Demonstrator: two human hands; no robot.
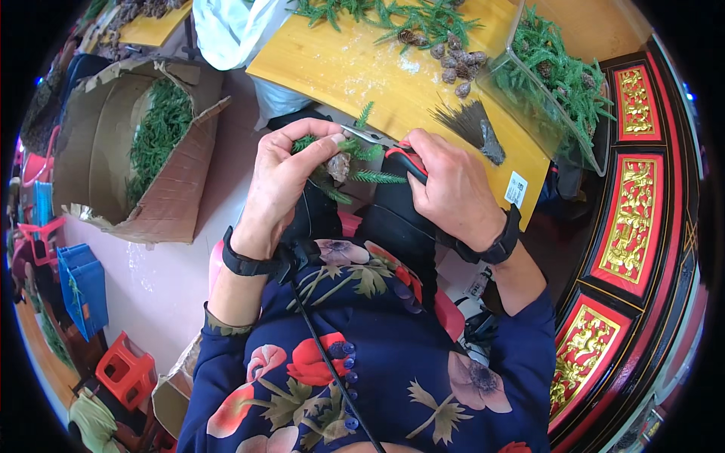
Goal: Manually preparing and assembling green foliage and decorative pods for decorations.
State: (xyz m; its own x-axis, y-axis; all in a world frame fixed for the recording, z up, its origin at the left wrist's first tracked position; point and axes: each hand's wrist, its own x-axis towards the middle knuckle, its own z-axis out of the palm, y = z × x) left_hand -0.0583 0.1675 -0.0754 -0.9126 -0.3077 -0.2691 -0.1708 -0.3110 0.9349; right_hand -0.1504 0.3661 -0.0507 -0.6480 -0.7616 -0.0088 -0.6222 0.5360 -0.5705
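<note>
My left hand (278, 180) is closed on a green artificial pine sprig (377, 177), with thumb and fingertips pinched near its top. A brown pine cone (339, 167) sits among the needles, just below the thumb. In my right hand (457, 189) is a pair of pliers (408, 160) with red and black handles. Their metal jaws point left and reach the sprig beside my left fingertips. What exactly the jaws grip, I cannot make out. Both hands are above my lap, by the near edge of the yellow table (340, 72).
On the table lie a bundle of dark wires (472, 124), several loose pine cones (457, 62) and green sprigs (430, 16). A clear bin (498, 79) of greenery stands at its right. Leftward are a cardboard box (170, 208), a blue crate (83, 291) and a red stool (127, 371).
</note>
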